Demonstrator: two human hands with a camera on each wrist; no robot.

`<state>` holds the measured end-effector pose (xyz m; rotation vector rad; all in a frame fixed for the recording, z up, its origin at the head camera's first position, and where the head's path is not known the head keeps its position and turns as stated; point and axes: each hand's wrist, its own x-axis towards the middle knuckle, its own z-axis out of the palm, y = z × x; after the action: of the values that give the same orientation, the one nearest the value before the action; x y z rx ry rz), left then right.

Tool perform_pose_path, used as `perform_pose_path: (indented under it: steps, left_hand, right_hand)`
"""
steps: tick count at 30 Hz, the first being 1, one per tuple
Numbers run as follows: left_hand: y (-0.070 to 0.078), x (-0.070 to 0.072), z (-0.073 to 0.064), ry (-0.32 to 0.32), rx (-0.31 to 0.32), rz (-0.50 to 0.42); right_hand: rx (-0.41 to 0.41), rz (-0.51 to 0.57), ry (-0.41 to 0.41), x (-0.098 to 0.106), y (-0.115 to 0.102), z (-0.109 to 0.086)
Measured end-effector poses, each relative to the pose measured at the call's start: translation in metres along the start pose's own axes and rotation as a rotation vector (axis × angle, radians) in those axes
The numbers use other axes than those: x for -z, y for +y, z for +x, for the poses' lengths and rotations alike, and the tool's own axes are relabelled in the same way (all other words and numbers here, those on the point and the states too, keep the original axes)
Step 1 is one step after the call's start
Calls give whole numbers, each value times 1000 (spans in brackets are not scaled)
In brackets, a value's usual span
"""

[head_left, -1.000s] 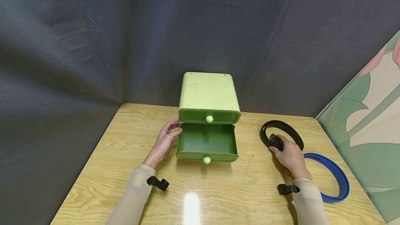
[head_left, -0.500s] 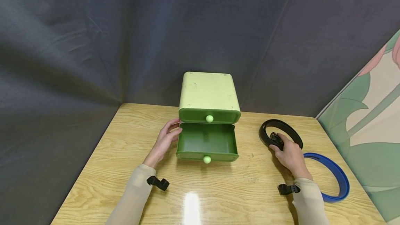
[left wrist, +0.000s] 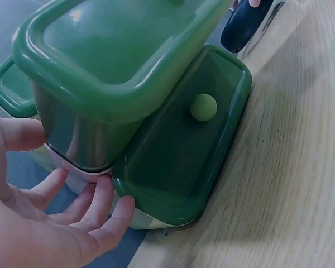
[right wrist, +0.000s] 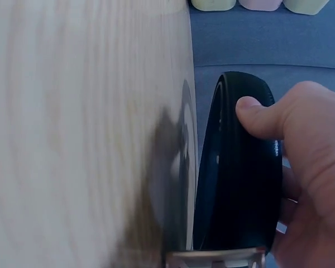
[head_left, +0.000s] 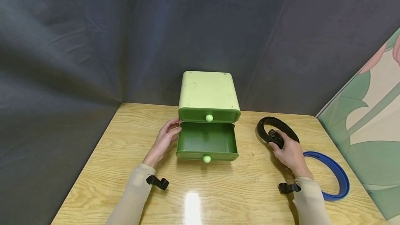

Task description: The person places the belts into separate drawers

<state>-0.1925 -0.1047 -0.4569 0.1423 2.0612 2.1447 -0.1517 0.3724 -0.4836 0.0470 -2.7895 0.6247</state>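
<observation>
A small cabinet (head_left: 207,89) with a pale green top stands at the back middle of the table. Its middle drawer (head_left: 187,155) is pulled out, while the upper drawer front (head_left: 193,115) and the lower one (left wrist: 167,162) are closed. My left hand (head_left: 160,146) touches the cabinet's left side; in the left wrist view the thumb lies by the drawer's side wall and the loosely bent fingers meet the casing. On the right, my right hand (head_left: 290,155) grips a coiled black belt (right wrist: 248,184) near its buckle (head_left: 275,135), thumb on the outer face.
A coiled blue belt (head_left: 342,177) lies on the wooden table (head_left: 231,190), close beside the right forearm. Dark cloth (head_left: 200,27) hangs behind the table, and a panel with a flower pattern (head_left: 375,114) borders its right side.
The black belt has shifted slightly left and toward the back in my right hand. My left hand and the pulled-out drawer have stayed in place.
</observation>
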Motion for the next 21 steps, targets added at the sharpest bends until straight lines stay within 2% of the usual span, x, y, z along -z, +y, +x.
perform_pose_path:
  steps: [15,21]
  left_hand:
    - [1,0,0,-1,-2,-5]
    - [1,0,0,-4,-4,3]
  right_hand:
    - [7,58,43,5,-6,-1]
    - [-3,76,28,11,-12,-2]
